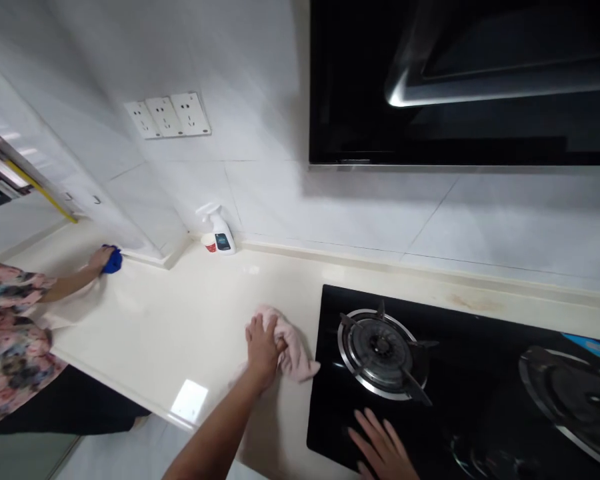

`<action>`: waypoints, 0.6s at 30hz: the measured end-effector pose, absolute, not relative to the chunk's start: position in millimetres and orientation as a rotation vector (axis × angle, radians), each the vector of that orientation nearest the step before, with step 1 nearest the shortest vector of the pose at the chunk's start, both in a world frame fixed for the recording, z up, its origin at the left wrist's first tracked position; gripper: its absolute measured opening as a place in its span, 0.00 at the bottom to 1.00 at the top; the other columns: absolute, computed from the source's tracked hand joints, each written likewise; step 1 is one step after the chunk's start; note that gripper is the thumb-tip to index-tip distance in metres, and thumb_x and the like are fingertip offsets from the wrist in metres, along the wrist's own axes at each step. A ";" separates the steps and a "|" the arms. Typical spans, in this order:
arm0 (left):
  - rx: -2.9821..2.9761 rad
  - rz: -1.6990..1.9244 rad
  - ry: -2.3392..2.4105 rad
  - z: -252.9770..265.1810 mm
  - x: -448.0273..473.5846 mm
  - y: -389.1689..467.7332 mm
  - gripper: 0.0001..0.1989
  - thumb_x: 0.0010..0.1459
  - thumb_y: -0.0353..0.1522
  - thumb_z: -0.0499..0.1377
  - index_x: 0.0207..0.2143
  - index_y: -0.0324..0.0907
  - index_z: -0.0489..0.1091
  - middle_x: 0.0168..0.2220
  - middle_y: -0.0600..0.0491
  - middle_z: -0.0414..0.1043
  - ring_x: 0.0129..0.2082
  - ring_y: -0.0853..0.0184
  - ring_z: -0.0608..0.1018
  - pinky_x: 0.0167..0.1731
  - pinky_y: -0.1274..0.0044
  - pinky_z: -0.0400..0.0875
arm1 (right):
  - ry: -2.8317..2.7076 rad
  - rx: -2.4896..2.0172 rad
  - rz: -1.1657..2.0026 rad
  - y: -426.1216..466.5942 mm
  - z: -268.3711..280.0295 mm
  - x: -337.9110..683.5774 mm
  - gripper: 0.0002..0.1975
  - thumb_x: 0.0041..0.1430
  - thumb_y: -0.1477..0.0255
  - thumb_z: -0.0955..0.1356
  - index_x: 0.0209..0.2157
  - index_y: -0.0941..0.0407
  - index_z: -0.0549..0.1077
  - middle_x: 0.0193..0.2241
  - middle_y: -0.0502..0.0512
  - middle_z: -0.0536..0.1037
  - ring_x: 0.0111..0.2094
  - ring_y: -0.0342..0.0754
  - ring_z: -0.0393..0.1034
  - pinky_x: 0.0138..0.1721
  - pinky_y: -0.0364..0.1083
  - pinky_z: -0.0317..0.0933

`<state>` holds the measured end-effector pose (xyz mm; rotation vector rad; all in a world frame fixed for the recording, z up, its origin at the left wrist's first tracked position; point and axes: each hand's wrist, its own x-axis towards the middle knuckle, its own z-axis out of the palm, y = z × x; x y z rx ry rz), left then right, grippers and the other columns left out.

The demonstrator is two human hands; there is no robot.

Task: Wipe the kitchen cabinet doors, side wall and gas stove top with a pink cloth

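My left hand (264, 350) presses a crumpled pale pink cloth (294, 350) against the cream countertop (205, 320), just left of the black gas stove (330, 400). Its fingers are bent over the cloth and hide part of it. At the bottom of the view, my right hand (385, 450) lies on the stove's front area with its fingers spread and nothing in them. Above those fingers is the near burner (380, 350), with its metal ring and pan supports.
A white spray bottle (224, 233) and a small paper cup (209, 242) stand in the back corner. At the left, another person's hand (100, 259) holds a blue cloth (113, 261). A black range hood (455, 133) overhangs the stove. Wall sockets (167, 117) sit above the counter.
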<state>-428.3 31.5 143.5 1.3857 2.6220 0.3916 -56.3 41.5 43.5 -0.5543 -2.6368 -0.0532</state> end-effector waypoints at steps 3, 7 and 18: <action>1.382 0.440 2.588 139.7 -430.9 92.7 0.32 0.63 0.38 0.59 0.68 0.46 0.61 0.73 0.36 0.47 0.72 0.39 0.52 0.68 0.46 0.46 | -2.692 -0.471 0.171 42.4 72.4 -127.1 0.24 0.65 0.68 0.64 0.62 0.49 0.70 0.67 0.55 0.66 0.67 0.57 0.61 0.63 0.57 0.62; 1.492 0.474 2.478 133.1 -412.5 107.0 0.31 0.62 0.35 0.60 0.67 0.49 0.62 0.74 0.40 0.45 0.73 0.44 0.50 0.70 0.48 0.42 | -2.611 -0.589 0.413 52.7 93.3 -164.8 0.23 0.70 0.68 0.61 0.64 0.51 0.68 0.69 0.57 0.62 0.69 0.58 0.56 0.66 0.60 0.60; 1.844 0.405 2.299 89.5 -391.6 -62.2 0.43 0.61 0.40 0.60 0.74 0.48 0.44 0.73 0.44 0.49 0.73 0.51 0.56 0.69 0.53 0.52 | -2.712 -0.573 0.418 69.8 87.7 -229.5 0.32 0.66 0.71 0.67 0.69 0.42 0.60 0.75 0.56 0.43 0.73 0.69 0.41 0.67 0.72 0.51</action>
